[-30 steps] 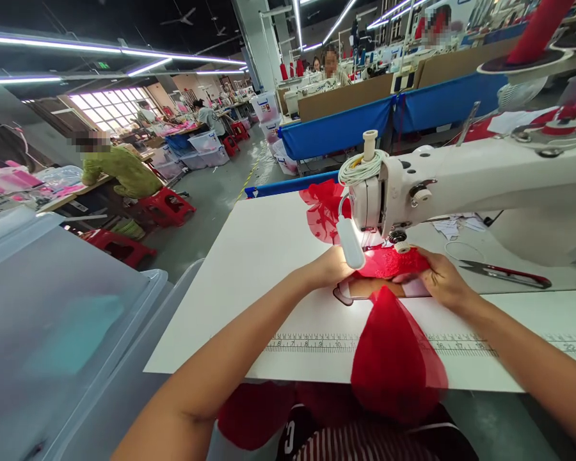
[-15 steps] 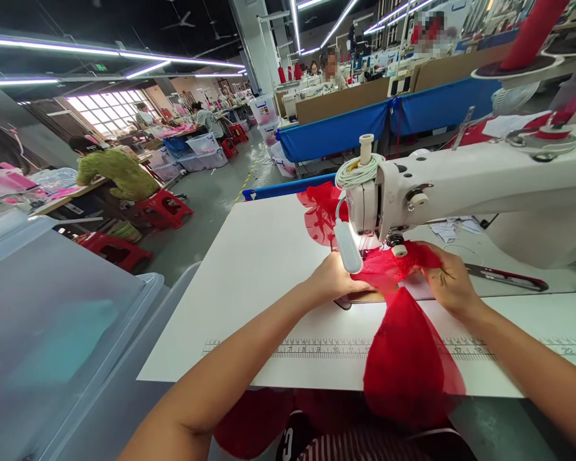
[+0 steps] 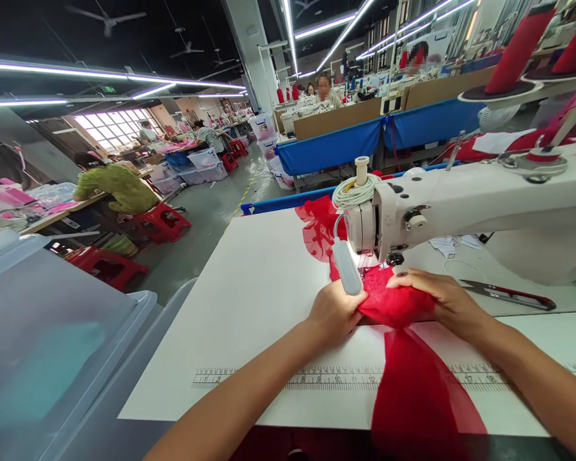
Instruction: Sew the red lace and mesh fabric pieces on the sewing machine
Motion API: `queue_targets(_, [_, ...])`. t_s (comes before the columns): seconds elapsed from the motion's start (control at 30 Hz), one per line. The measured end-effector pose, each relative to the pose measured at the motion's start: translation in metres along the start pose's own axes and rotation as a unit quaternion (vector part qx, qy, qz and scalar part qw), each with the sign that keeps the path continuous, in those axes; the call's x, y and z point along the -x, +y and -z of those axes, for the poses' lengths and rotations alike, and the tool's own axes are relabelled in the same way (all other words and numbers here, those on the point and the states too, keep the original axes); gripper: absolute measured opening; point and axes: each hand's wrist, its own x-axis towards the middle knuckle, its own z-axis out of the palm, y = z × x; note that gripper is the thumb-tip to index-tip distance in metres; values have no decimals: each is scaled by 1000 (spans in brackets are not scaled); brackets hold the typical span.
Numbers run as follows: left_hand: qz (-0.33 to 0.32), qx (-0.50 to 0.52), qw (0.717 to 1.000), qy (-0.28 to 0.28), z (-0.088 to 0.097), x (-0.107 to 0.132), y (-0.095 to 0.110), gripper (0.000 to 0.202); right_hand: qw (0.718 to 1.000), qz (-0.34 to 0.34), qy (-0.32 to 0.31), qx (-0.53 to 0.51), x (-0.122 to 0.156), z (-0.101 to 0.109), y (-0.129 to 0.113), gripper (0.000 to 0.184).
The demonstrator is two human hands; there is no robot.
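A sheer red fabric piece (image 3: 397,306) lies bunched at the needle end of a white sewing machine (image 3: 441,205). My left hand (image 3: 335,312) pinches its left edge beside the small white lamp (image 3: 347,267). On the other side, my right hand (image 3: 454,299) grips the cloth, thumb and fingers closed on it under the machine head. From there a long red tail hangs over the table's front edge. More red fabric (image 3: 317,227) lies behind the needle area. The needle and presser foot are mostly hidden by the lamp and cloth.
The white table (image 3: 249,307) carries a printed ruler (image 3: 336,378) along its front. Thread snips (image 3: 513,296) lie right of my right hand. Red thread cones (image 3: 521,54) stand above the machine. Translucent plastic bins (image 3: 67,333) are at left. A person in green (image 3: 115,182) sits beyond them.
The view has tilted up a little. My right hand has moved over the top of the cloth, and the bunched fabric has shifted toward me, with my left hand still holding its edge.
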Motion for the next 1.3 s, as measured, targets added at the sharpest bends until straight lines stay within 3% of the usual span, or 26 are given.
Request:
queue_targets(0.07, [-28,-37,999,4,0,2,0,17,998,63,-22,4,1,-4,-1,26])
queue_targets(0.13, [-46,-66,997,7,-1,2,0,22,994,101,-24,42,3,-10,-2,36])
queue_targets(0.3, [-102,-138,984,43,-6,0,-2,28,969,122,7,214,5,-21,-4,39])
queue_targets(0.4, [-141,-168,973,75,-8,-1,-2,33,958,151,9,242,1,-18,-9,40])
queue_targets(0.53, [-148,-174,967,110,-3,-2,5,37,951,186,-35,245,-5,-15,-11,41])
queue_targets(0.73, [-132,-196,968,81,8,3,15,38,951,159,-29,263,-8,-16,-7,34])
queue_targets(0.93, [-134,-197,969,62,6,9,11,31,954,187,-36,231,-7,-13,-8,36])
queue_targets(1.1, [-128,-205,970,23,10,12,9,31,958,148,-36,242,-6,-14,-11,28])
queue_targets(1.3, [-139,-223,964,51,9,14,9,29,957,135,3,256,-3,-18,-16,27])
